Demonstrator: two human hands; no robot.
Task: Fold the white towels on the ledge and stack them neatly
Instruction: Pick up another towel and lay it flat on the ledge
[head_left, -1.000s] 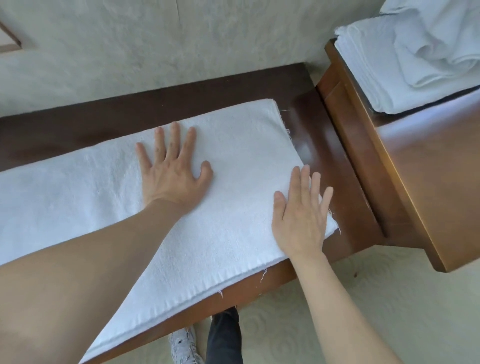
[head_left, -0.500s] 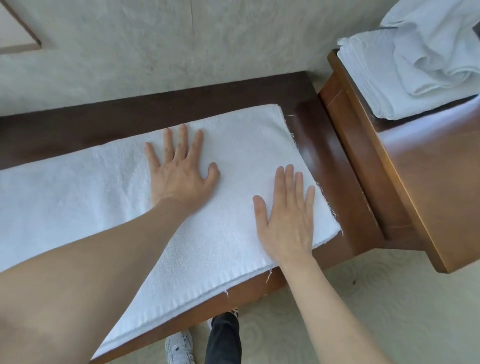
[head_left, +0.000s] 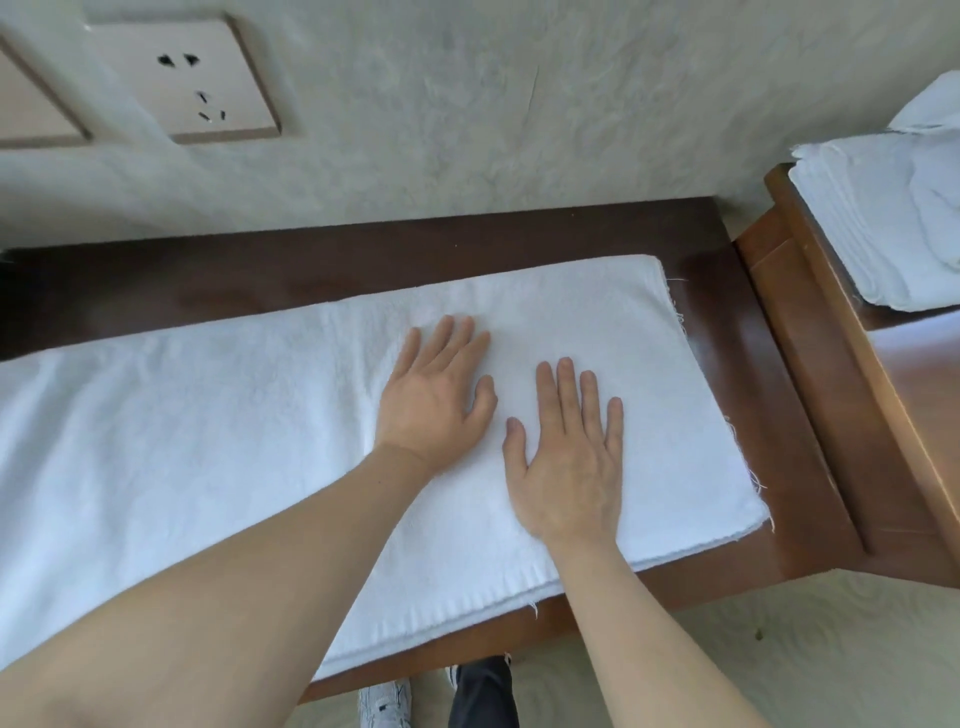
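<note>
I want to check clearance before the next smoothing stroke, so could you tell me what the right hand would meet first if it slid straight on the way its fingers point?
The right hand would stay on the white towel, then cross its far edge onto the bare dark ledge, and likely reach the wall.

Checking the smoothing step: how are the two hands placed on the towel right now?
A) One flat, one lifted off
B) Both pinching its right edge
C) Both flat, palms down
C: the left hand and right hand both lie flat, fingers spread, on the towel.
</note>
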